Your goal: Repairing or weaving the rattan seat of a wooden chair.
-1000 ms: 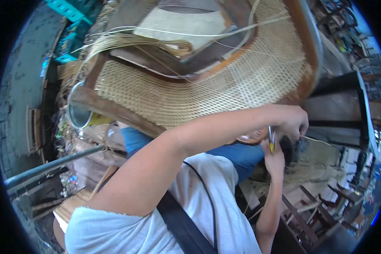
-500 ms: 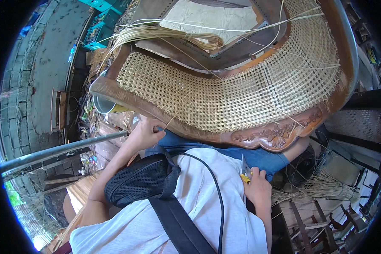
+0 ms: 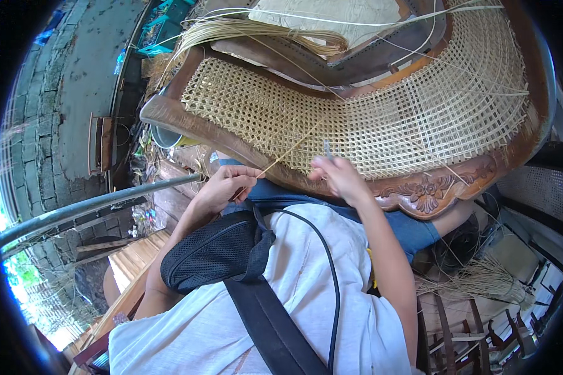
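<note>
A curved wooden chair frame [image 3: 428, 197] with carved flowers lies across my lap, its band filled with woven cane [image 3: 281, 131]. At the frame's near edge my left hand [image 3: 226, 187] pinches a loose cane strand [image 3: 286, 153] that runs up over the weave. My right hand [image 3: 343, 179], slightly blurred, is over the near edge of the weave. A small grey metal tool [image 3: 326, 149] sticks up from its fingers; its kind is unclear. Partly hidden by my right forearm, something yellow [image 3: 373, 269] rests at my side.
A bundle of cane strands [image 3: 256, 34] lies on the frame's far side. At the left are a metal pole [image 3: 106, 205] and a bucket [image 3: 164, 136]. More loose cane [image 3: 488, 278] is on the floor at the right, near dark wooden frames [image 3: 475, 337].
My right hand has left the yellow-handled metal tool at my side and moved up to the weave with a small grey tool. My left hand still pinches the strand, now stretched across the weave.
</note>
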### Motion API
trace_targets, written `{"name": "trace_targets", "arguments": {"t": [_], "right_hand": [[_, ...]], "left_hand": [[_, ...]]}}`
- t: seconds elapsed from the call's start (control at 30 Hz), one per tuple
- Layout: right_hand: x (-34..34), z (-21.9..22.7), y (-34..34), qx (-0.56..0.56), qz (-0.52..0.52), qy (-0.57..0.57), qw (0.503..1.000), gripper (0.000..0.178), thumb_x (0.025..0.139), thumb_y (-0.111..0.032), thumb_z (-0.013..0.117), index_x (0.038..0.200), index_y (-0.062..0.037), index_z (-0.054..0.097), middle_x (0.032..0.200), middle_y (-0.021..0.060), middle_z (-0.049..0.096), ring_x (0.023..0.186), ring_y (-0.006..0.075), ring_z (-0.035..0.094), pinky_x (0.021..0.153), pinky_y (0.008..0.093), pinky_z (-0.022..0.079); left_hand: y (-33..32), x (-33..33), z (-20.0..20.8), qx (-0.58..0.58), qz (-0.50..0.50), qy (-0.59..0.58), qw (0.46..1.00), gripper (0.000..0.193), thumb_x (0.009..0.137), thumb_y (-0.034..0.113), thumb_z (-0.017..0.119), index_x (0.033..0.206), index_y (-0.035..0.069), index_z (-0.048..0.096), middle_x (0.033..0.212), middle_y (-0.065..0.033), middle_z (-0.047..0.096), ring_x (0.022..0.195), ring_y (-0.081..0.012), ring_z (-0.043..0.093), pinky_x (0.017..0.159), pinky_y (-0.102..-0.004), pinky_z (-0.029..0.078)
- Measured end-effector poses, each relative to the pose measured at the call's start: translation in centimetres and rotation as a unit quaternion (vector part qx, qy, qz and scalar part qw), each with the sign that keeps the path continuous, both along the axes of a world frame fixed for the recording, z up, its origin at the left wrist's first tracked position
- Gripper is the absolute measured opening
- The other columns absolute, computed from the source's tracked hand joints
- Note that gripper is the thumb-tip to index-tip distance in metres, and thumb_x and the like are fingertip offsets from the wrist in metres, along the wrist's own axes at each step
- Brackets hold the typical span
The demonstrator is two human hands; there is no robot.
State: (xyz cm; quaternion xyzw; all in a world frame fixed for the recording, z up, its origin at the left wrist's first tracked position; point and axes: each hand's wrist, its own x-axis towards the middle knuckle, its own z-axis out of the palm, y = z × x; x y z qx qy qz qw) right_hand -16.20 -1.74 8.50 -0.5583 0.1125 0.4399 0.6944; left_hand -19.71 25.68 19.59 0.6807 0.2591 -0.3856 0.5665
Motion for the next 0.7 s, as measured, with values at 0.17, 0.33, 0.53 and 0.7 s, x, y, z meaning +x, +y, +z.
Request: {"name": "trace_targets", "arguments": {"t": [0.17,0.33,0.53,0.7], "right_hand": [[2.7,-4.7,5.9,0.075,-0.052,0.052,0.994,0.032,0.094,-0.029,0.063,0.104,0.0012,0.061,0.082,0.0114,0.070,0.038,0.0027,0.039,0.035,0.0213,0.035],[6.6,-9.8,6.0,0.060,-0.188,0.045,0.979,0.017,0.092,-0.016,0.065,0.095,0.0007,0.060,0.082,0.0139,0.070,0.041,0.0086,0.050,0.036,0.0239,0.041],[15.1,-12.6,2.7,-0.075,-0.156,-0.067,0.983,0.005,0.090,-0.003,0.060,0.092,0.0015,0.061,0.076,0.0130,0.068,0.047,0.0135,0.059,0.038,0.0256,0.046],[18.2,-14.8,1.0,-0.199,-0.131,-0.139,0.961,0.008,0.083,-0.006,0.069,0.080,-0.0001,0.065,0.071,0.0104,0.068,0.054,0.0179,0.066,0.046,0.0291,0.052]], "left_hand": [[-0.9,0.3,1.3,0.005,-0.012,0.013,1.000,0.029,0.090,0.008,0.056,0.116,-0.001,0.066,0.064,0.0016,0.054,0.051,-0.0058,0.048,0.046,-0.0208,0.038],[0.0,-0.2,2.0,0.065,-0.061,-0.007,0.996,0.030,0.089,0.007,0.055,0.116,0.001,0.067,0.064,0.0037,0.053,0.055,-0.0042,0.047,0.048,-0.0217,0.038],[0.0,0.0,3.1,0.138,-0.025,0.009,0.990,0.031,0.085,0.007,0.053,0.113,0.001,0.067,0.062,0.0050,0.051,0.053,-0.0033,0.045,0.047,-0.0222,0.036],[-0.5,-0.2,0.1,0.271,-0.083,-0.129,0.950,0.022,0.084,0.008,0.062,0.105,0.002,0.068,0.060,0.0005,0.055,0.053,-0.0066,0.048,0.049,-0.0251,0.039]]}}
